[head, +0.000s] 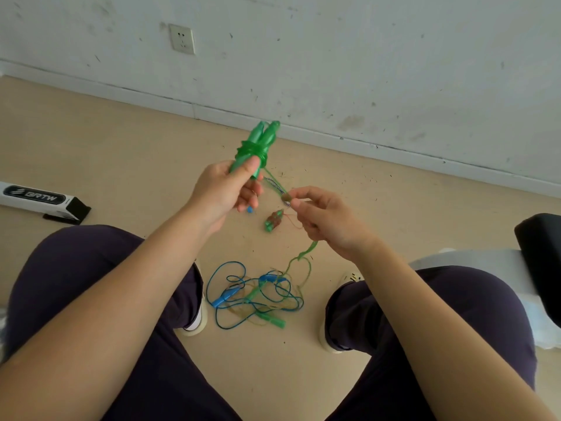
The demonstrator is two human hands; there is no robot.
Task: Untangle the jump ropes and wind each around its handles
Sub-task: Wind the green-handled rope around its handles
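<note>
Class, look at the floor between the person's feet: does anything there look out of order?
Yes. The blue rope and a green rope lie in one tangled heap with their handles, loops crossing, unlike the green handles, already partly wound.

Bare, worn indoor room, kind unclear.
Scuffed white wall (334, 56) across the top with a socket (182, 38) upper left, baseboard (394, 150) below it, tan floor (121, 141) littered with specks.

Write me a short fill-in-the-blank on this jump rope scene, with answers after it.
1. The left hand holds a pair of ____ handles with rope wound around them.
2. The right hand pinches the green rope that trails down to the ____.
3. In the tangled pile on the floor, a green rope is mixed with a ____ one.

Answers: green; floor; blue
</note>
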